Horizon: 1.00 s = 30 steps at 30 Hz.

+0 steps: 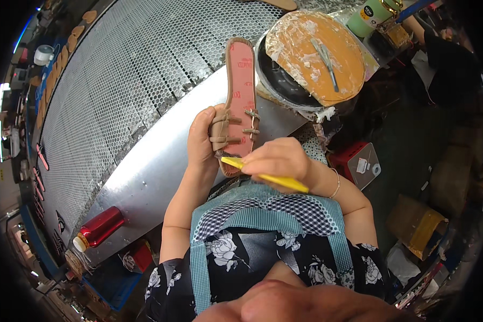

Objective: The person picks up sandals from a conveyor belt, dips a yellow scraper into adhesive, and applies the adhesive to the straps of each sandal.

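Right hand [278,159] brushes pink-soled sandal [239,102] (tan straps) with yellow brush [265,175].

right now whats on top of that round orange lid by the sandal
A metal blade-like tool lies on the round orange lid, over crumpled clear film smeared with whitish residue. The dark container beneath is mostly covered, so its contents cannot be seen.

Matt pink sandal [240,91], perforated metal table [118,80]

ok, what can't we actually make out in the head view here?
- Head view: tip of the yellow tool at the sandal heel, covered by the right hand.
- Sandal's underside faces away; left hand covers its left edge.
- Pot contents, hidden under the film-wrapped orange lid.
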Available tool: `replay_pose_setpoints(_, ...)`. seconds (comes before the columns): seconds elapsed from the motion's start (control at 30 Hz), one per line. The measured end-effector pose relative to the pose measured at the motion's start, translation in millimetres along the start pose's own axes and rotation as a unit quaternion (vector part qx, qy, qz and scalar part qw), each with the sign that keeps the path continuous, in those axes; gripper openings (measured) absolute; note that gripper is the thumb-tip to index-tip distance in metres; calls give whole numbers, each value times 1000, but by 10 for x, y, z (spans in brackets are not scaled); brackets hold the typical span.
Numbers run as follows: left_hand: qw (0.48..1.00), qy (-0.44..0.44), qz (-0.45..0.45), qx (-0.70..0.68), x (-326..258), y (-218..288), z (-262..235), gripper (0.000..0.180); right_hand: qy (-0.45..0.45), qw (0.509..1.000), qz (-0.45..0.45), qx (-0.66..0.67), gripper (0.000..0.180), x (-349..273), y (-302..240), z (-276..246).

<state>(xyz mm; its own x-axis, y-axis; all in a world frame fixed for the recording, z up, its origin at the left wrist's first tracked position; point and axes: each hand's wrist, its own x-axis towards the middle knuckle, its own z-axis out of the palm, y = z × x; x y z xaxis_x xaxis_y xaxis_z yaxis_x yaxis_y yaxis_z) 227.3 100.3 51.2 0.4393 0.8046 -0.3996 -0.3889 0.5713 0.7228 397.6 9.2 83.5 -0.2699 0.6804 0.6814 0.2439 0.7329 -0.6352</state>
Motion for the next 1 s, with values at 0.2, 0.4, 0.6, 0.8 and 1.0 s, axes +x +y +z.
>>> replay_pose_setpoints(0.2,995,-91,35,3,-48,-43,-74,34,217,900,319,202,19,-42,50,-128)
replay_pose_setpoints(0.4,998,-50,30,-8,-35,-41,-20,33,193,970,147,17,19,-39,168,-109)
replay_pose_setpoints(0.6,999,-35,31,-7,-35,-15,-42,34,42,998,-6,-47,22,1,26,-150)
replay_pose_setpoints(0.8,999,-27,27,3,-45,-58,-11,35,104,990,-9,-97,23,1,169,-58)
replay_pose_setpoints(1.0,999,8,12,-36,75,-3,-4,34,-17,997,-34,-63,29,-30,91,-101)
